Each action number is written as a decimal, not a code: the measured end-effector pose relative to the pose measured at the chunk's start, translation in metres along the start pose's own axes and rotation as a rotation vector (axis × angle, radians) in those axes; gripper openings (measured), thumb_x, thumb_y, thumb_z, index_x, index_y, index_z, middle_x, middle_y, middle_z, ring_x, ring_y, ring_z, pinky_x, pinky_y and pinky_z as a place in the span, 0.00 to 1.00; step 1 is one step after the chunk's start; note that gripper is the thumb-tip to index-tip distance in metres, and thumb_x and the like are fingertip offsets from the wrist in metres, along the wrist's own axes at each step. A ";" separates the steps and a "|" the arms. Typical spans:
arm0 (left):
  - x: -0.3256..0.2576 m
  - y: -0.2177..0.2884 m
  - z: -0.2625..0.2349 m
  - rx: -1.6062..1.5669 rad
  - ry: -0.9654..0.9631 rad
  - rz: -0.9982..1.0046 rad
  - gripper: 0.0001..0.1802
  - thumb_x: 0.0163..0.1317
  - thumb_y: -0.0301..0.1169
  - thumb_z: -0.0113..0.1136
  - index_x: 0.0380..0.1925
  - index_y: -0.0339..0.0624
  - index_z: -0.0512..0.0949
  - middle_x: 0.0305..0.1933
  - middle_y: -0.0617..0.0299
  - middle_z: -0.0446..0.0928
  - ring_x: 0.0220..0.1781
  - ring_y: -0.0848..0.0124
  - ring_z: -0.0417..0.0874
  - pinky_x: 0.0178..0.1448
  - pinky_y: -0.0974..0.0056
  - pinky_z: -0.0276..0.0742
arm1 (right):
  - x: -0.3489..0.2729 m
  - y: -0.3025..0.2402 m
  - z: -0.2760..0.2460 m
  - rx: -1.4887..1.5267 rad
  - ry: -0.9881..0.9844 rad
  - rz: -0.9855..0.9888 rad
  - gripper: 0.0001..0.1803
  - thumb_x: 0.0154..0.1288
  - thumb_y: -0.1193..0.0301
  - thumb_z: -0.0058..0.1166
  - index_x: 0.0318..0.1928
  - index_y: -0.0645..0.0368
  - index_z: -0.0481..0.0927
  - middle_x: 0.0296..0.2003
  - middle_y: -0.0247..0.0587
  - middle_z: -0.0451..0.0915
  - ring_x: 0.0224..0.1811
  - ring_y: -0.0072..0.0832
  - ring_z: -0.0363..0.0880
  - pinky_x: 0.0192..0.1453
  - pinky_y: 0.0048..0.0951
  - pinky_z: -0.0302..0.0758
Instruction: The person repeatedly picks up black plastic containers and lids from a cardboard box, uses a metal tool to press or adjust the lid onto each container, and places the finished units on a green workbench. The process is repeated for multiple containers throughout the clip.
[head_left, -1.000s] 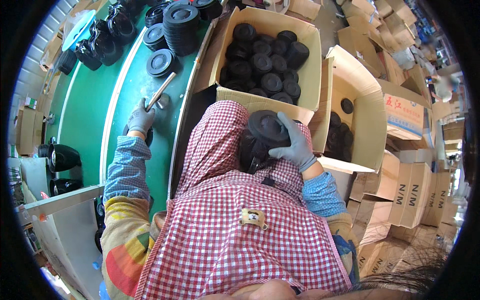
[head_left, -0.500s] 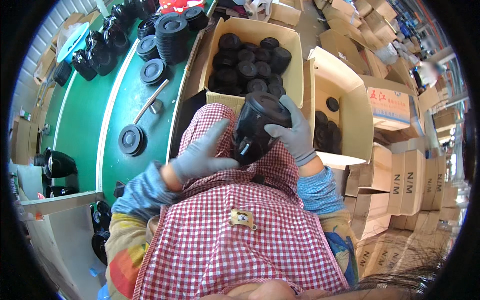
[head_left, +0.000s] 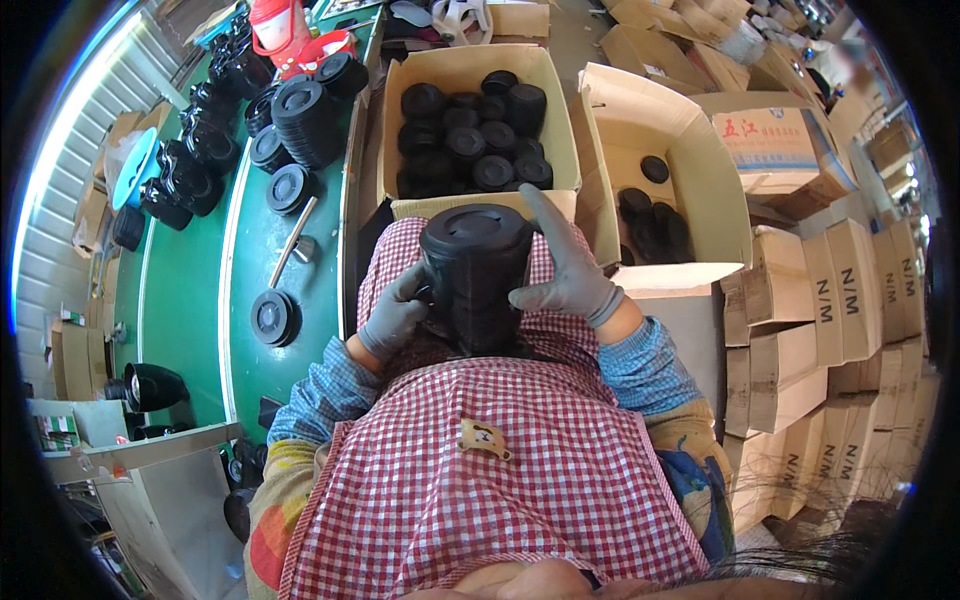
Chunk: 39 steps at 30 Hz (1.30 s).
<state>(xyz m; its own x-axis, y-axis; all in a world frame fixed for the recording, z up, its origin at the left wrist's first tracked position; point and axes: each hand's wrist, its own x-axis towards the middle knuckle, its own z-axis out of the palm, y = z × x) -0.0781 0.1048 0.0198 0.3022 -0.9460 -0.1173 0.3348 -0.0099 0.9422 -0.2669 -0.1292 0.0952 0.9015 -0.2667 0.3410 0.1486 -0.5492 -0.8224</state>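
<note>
A black pot with a round lid (head_left: 480, 228) on top stands upright over my lap. My left hand (head_left: 396, 315), in a grey glove, is closed on the pot's handle at its left side; the handle is mostly hidden by the fingers. My right hand (head_left: 572, 268), also gloved, is open at the pot's right side, fingers stretched upward and the thumb at the pot's wall. Straight beyond the pot, a cardboard box (head_left: 562, 110) holds several black lids. To its right a second cardboard box (head_left: 610, 150) contains fewer black round pieces.
On the green bench (head_left: 250, 235) at left lie a wooden-handled hammer (head_left: 294, 240), a single lid (head_left: 273, 318) and a lid stack (head_left: 303, 115). Dark pots (head_left: 188, 175), a blue basin (head_left: 140, 165) and a red bucket (head_left: 275, 28) stand behind. Stacked cartons (head_left: 790, 285) line the right.
My left hand has gone from open beside the pot to closed on its handle. The pot has turned and come upright. My right hand has slid off the lid's edge, fingers now spread.
</note>
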 end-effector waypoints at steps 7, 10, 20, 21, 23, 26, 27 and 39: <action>0.005 -0.010 -0.010 0.072 -0.022 -0.032 0.39 0.48 0.10 0.45 0.66 0.36 0.73 0.65 0.62 0.77 0.66 0.67 0.77 0.74 0.61 0.68 | 0.001 0.009 0.010 0.267 -0.005 0.009 0.66 0.41 0.47 0.81 0.78 0.56 0.58 0.72 0.51 0.67 0.77 0.43 0.62 0.81 0.42 0.56; 0.002 -0.018 -0.012 0.031 -0.021 -0.063 0.36 0.50 0.11 0.47 0.64 0.36 0.74 0.63 0.61 0.79 0.64 0.67 0.78 0.72 0.60 0.71 | -0.001 0.009 0.009 0.216 -0.020 0.047 0.64 0.43 0.49 0.81 0.77 0.56 0.60 0.69 0.51 0.71 0.75 0.43 0.66 0.80 0.42 0.59; 0.034 0.008 -0.029 0.172 -0.068 0.011 0.32 0.58 0.14 0.57 0.66 0.36 0.73 0.65 0.62 0.77 0.63 0.69 0.78 0.68 0.63 0.73 | 0.019 0.011 0.001 0.013 0.072 -0.239 0.57 0.42 0.46 0.80 0.69 0.59 0.68 0.66 0.55 0.71 0.71 0.51 0.68 0.77 0.45 0.64; 0.038 0.024 -0.018 0.142 -0.012 0.041 0.33 0.58 0.15 0.58 0.67 0.36 0.71 0.66 0.60 0.76 0.65 0.69 0.77 0.69 0.63 0.72 | 0.022 0.007 -0.002 -0.049 0.098 -0.191 0.55 0.43 0.46 0.80 0.67 0.59 0.69 0.64 0.55 0.72 0.70 0.51 0.69 0.76 0.46 0.65; 0.044 0.063 0.000 0.010 0.061 0.144 0.40 0.56 0.20 0.62 0.73 0.38 0.65 0.75 0.53 0.67 0.75 0.62 0.69 0.76 0.58 0.64 | 0.026 -0.010 -0.003 -0.034 0.159 0.035 0.50 0.45 0.40 0.76 0.60 0.61 0.74 0.57 0.55 0.75 0.63 0.51 0.73 0.71 0.49 0.69; 0.050 0.075 0.011 0.794 -0.069 0.562 0.54 0.53 0.53 0.75 0.73 0.37 0.62 0.77 0.44 0.60 0.81 0.50 0.58 0.82 0.50 0.51 | 0.026 -0.011 0.023 -0.401 0.126 0.211 0.49 0.46 0.38 0.74 0.58 0.63 0.75 0.54 0.56 0.76 0.59 0.53 0.76 0.67 0.47 0.72; 0.055 0.081 0.030 1.168 -0.055 0.641 0.58 0.48 0.61 0.75 0.71 0.36 0.65 0.73 0.41 0.64 0.77 0.46 0.62 0.80 0.50 0.56 | 0.022 -0.010 0.032 -0.461 0.161 0.162 0.49 0.49 0.39 0.73 0.61 0.65 0.75 0.57 0.56 0.76 0.60 0.53 0.76 0.66 0.46 0.72; 0.071 0.065 -0.015 0.655 -0.151 0.353 0.45 0.52 0.47 0.79 0.67 0.40 0.71 0.69 0.50 0.69 0.76 0.54 0.65 0.80 0.52 0.54 | 0.026 0.037 0.021 -0.169 0.071 -0.025 0.50 0.49 0.36 0.71 0.62 0.59 0.71 0.62 0.54 0.72 0.68 0.53 0.69 0.75 0.49 0.65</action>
<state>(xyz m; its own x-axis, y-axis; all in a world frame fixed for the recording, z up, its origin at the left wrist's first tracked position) -0.0219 0.0418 0.0678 0.1514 -0.9624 0.2257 -0.3721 0.1560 0.9150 -0.2294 -0.1398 0.0635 0.8666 -0.3027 0.3967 0.0952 -0.6801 -0.7269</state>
